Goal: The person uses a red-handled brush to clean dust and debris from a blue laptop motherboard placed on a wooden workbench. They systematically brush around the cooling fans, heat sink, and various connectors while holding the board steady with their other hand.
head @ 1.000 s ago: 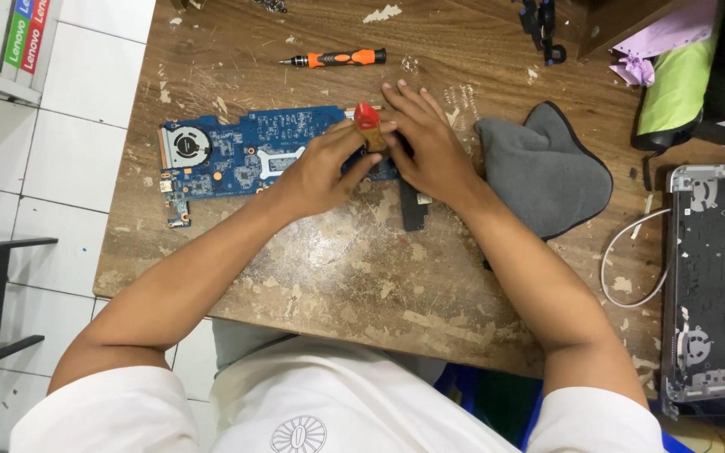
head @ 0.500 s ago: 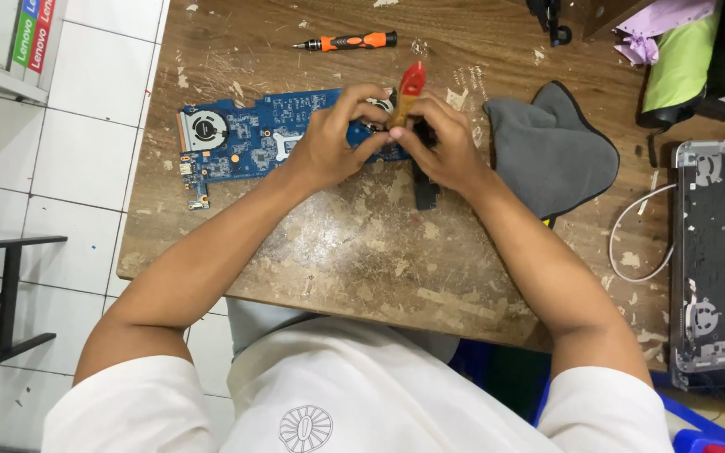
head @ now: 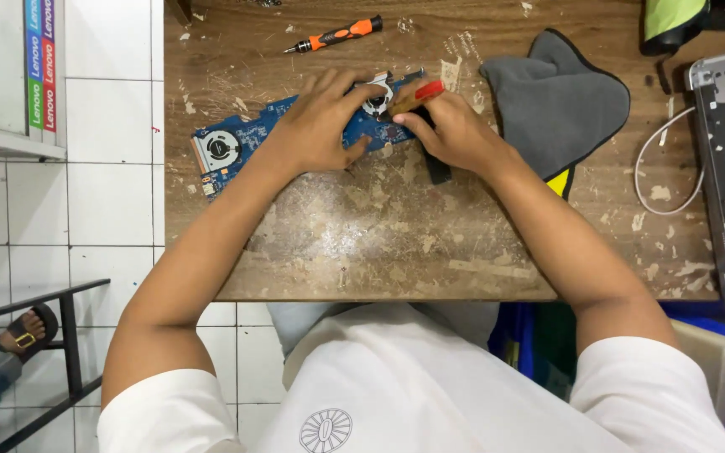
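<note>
Left hand [head: 316, 130] spread flat, pinning blue circuit board [head: 249, 138] onto worn desk [head: 379, 243]. Right hand [head: 455, 130] closed around red-handled screwdriver [head: 417, 95], tip down at board's right end, beside grey cloth [head: 555, 101].

White short-sleeved shirt [head: 396, 377], perhaps wheel-like emblem [head: 326, 430].

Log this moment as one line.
left hand: pressing blue circuit board | right hand: holding red-handled screwdriver | spare orange screwdriver: on table
</note>
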